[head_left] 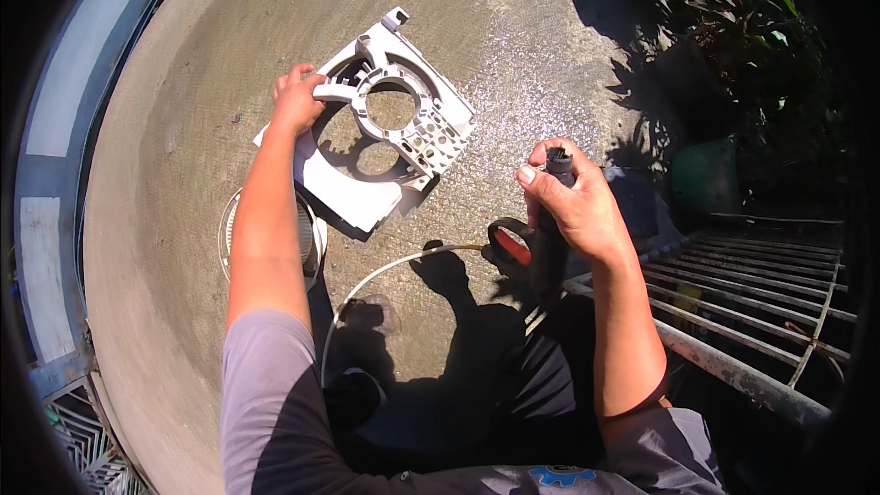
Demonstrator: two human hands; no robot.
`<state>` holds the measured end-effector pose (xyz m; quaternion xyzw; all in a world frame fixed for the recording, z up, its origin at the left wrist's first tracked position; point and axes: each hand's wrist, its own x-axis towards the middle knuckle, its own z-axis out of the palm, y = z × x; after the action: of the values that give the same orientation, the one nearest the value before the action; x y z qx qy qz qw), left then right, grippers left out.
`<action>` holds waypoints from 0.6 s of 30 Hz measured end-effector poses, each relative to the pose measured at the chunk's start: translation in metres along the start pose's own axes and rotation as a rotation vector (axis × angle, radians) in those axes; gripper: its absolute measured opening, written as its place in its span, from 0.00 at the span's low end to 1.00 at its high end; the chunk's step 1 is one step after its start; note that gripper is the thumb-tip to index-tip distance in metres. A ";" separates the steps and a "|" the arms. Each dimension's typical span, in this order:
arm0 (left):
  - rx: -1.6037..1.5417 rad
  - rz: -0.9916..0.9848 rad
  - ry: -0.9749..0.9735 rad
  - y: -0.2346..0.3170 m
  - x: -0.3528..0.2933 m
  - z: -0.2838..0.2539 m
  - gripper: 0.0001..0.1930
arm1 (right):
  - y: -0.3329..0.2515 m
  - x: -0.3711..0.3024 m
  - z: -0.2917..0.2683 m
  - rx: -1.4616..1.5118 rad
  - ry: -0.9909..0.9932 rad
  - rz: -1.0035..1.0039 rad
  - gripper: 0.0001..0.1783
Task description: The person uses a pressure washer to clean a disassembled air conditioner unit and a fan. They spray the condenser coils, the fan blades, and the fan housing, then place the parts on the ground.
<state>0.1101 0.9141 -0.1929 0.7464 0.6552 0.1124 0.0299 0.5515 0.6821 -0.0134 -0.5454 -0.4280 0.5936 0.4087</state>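
My left hand (298, 99) grips the left edge of a white plastic housing (348, 192). That housing has a round ring opening, a slotted corner and a wide cutout, and it stands tilted over the wet concrete. In my right hand (577, 202) is a black spray gun (550, 252), its dark nozzle end pointing up and away past my thumb. A red part inside a black loop shows low on the gun's left side. From there a pale hose (385, 265) curves down toward my feet. Behind my left forearm, a round ribbed grille (313, 243) lies partly hidden.
Wet concrete floor (522, 82) glistens beyond the housing. To the right are a rusty metal rack (733, 289), a green pot (704, 176) and leafy plants (733, 18). A blue-grey barrier (55, 156) curves along the left. My shadow falls across the ground before me.
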 end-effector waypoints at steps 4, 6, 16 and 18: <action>-0.016 -0.342 0.101 0.016 -0.021 0.007 0.34 | 0.010 0.013 0.003 -0.035 -0.010 0.030 0.16; -0.206 -0.455 0.318 0.035 -0.046 0.012 0.37 | 0.015 0.020 0.010 -0.016 -0.016 0.066 0.16; -1.518 -0.823 0.315 0.168 -0.103 0.065 0.33 | 0.016 0.031 0.029 0.149 -0.267 0.040 0.28; -1.527 -0.843 0.293 0.148 -0.100 0.067 0.25 | 0.017 0.030 0.032 0.090 -0.332 0.037 0.24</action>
<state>0.2560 0.8019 -0.2423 0.1972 0.6194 0.5933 0.4748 0.5169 0.7032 -0.0368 -0.4288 -0.4524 0.7016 0.3453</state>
